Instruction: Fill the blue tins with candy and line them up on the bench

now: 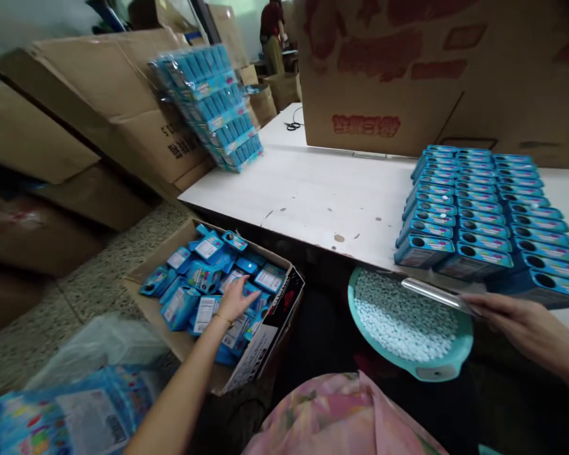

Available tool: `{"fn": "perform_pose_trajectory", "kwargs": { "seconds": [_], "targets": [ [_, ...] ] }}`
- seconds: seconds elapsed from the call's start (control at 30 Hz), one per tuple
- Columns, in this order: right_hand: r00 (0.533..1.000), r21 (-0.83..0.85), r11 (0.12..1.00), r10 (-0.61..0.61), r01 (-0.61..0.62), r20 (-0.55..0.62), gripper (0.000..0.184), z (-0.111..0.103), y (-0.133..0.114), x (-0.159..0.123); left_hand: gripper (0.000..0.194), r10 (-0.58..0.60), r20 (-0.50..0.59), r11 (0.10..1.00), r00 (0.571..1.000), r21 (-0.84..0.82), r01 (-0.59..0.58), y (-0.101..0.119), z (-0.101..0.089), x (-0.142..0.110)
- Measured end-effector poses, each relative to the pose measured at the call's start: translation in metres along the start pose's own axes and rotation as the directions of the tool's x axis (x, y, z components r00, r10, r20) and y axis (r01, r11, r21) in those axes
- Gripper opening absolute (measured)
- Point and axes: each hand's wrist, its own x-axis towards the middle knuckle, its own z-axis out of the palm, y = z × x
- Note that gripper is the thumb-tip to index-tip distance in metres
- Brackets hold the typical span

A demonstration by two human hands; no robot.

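Carefully, I judge the blue tins (180, 308) in the cardboard box (164, 256) light and stiff, best taken by their sides. The left hand (234, 300) lies open on them; the right hand (516, 322) grips a steel scraper (436, 295) above a teal tray (462, 341).

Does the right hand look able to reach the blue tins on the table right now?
Probably yes: the right hand sits just below the nearest tins, nothing between them, though its fingers hold a metal scraper that may need setting down first.
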Motion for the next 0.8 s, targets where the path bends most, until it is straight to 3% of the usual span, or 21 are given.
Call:
{"fn": "perform_pose_trajectory", "kwargs": {
  "seconds": [0.1, 0.23, 0.33, 0.43, 0.5, 0.57, 0.63, 0.7, 0.73, 0.8],
  "targets": [
    [0.997, 0.104, 0.992, 0.073, -0.076, 0.031, 0.029, 0.027, 0.014, -0.011, 0.057, -0.035, 0.041, 0.98, 0.999, 0.197, 0.026, 0.014, 0.011, 0.004],
    [0.994, 0.108, 0.99, 0.089, -0.095, 0.063, 0.033, 0.044, 0.017, -0.015, 0.062, -0.252, 0.201, 0.935, 0.947, 0.304, 0.184, 0.042, 0.023, 0.031],
    [0.995, 0.095, 0.992, 0.079, -0.085, 0.068, 0.036, 0.051, 0.019, -0.019, 0.072, -0.359, 0.198, 0.926, 0.912, 0.197, 0.322, 0.046, 0.029, 0.05],
    [0.993, 0.122, 0.988, 0.085, -0.094, 0.081, 0.037, 0.055, 0.027, -0.024, 0.062, -0.336, 0.104, 0.941, 0.936, -0.014, 0.339, 0.036, 0.026, 0.055],
    [0.992, 0.136, 0.984, 0.1, -0.111, 0.082, 0.038, 0.057, 0.037, -0.027, 0.048, -0.296, 0.028, 0.947, 0.955, -0.12, 0.297, 0.029, 0.013, 0.049],
    [0.989, 0.14, 0.981, 0.126, -0.136, 0.081, 0.038, 0.061, 0.05, -0.03, 0.041, -0.242, -0.134, 0.954, 0.961, -0.211, 0.211, 0.03, -0.011, 0.036],
    [0.987, 0.124, 0.981, 0.143, -0.151, 0.073, 0.038, 0.068, 0.059, -0.032, 0.038, -0.146, -0.352, 0.952, 0.924, -0.303, 0.035, 0.043, -0.039, 0.017],
    [0.986, 0.082, 0.985, 0.149, -0.155, 0.068, 0.036, 0.077, 0.064, -0.034, 0.033, -0.013, -0.467, 0.924, 0.884, -0.343, -0.168, 0.065, -0.062, -0.005],
    [0.986, 0.05, 0.987, 0.149, -0.153, 0.068, 0.036, 0.083, 0.064, -0.035, 0.031, 0.059, -0.476, 0.899, 0.877, -0.356, -0.254, 0.077, -0.068, -0.016],
    [0.983, -0.054, 0.984, 0.174, -0.171, 0.063, 0.034, 0.094, 0.063, -0.037, 0.028, 0.19, -0.375, 0.837, 0.907, -0.421, -0.35, 0.101, -0.065, -0.035]
  ]
}}
